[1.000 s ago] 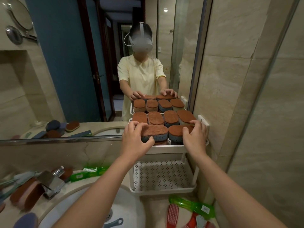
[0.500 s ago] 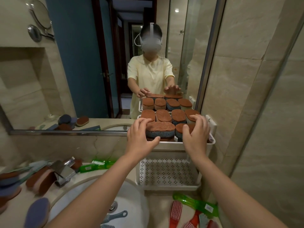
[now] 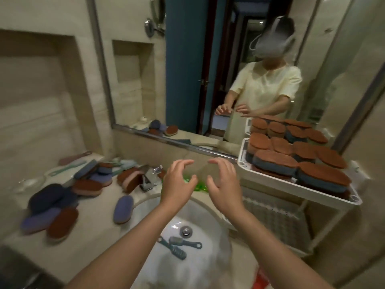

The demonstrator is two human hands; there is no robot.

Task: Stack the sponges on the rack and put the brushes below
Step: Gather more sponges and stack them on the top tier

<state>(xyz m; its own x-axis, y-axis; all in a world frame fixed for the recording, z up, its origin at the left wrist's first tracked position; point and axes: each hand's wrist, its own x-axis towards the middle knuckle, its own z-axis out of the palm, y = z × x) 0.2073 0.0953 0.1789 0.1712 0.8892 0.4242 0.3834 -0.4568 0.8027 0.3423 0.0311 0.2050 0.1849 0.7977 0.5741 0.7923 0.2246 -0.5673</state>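
Teal brushes (image 3: 176, 249), two, lie in the sink (image 3: 201, 215); left hand (image 3: 178, 184), right hand (image 3: 225, 185) empty.

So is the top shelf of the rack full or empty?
Full. Brown-topped sponges sit side by side across the whole top shelf, right up to its white rim.

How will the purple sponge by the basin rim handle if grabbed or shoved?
Probably light and squashy: the purple sponge looks like thick, round-edged foam. It is unlikely to roll, since it lies flat on the counter. Pushed right, it may slide into the basin, whose rim it sits beside.
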